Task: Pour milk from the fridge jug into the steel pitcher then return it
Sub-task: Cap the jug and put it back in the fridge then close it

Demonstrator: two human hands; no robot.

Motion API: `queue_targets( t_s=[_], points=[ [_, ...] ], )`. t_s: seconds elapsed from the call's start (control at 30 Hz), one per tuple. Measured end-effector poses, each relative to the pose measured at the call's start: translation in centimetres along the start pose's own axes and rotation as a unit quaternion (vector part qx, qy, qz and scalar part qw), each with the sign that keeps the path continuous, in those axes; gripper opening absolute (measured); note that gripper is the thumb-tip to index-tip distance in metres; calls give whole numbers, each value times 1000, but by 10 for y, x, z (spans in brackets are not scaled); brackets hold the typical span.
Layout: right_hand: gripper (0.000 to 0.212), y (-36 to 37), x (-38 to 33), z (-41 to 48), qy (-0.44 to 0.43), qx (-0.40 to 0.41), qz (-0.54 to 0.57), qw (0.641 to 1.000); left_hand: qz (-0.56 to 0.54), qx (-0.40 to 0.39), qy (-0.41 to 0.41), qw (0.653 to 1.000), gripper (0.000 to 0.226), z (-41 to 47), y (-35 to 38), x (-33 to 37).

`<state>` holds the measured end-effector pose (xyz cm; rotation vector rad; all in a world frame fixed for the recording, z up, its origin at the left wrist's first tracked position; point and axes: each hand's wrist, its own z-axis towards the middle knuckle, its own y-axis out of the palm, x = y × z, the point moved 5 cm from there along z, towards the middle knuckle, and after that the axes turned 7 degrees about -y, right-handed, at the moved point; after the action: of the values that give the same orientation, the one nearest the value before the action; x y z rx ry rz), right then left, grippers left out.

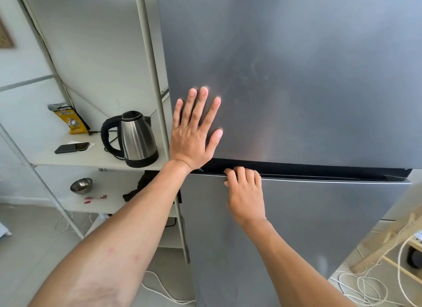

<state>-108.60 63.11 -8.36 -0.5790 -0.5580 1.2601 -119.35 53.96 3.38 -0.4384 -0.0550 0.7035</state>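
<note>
Right hand (245, 192) grips the lower fridge door (308, 215) (contents hidden).

Home kitchen corner. Tall steel two-door fridge (296, 78) fills the right side. Just beside it stands a pale metal shelf rack (149, 55). Its upper shelf carries an electric kettle (137, 140) with black handle and base, a yellow food packet (70, 120) leaning on the wall, and a dark phone (72, 147) lying on white paper. Lower shelf: small steel bowl (81, 185), red wrapper (96, 197), dark cloth (146, 188). Plain white walls, pale tiled floor (27, 226). Loose white cables (365, 286) lie on the floor near a bare wooden frame (388, 245) at right. Household appliances and household clutter throughout.
</note>
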Motion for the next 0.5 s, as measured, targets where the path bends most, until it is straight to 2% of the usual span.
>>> queue_targets(
  t_s=[0.17, 0.5],
  points=[
    [30, 12, 2, 4, 4, 21, -11, 1000, 10, 40, -2, 999, 63, -2, 6, 0],
    [32, 17, 4, 4, -11, 31, -22, 999, 10, 56, -5, 998, 62, -1, 6, 1]
  ],
)
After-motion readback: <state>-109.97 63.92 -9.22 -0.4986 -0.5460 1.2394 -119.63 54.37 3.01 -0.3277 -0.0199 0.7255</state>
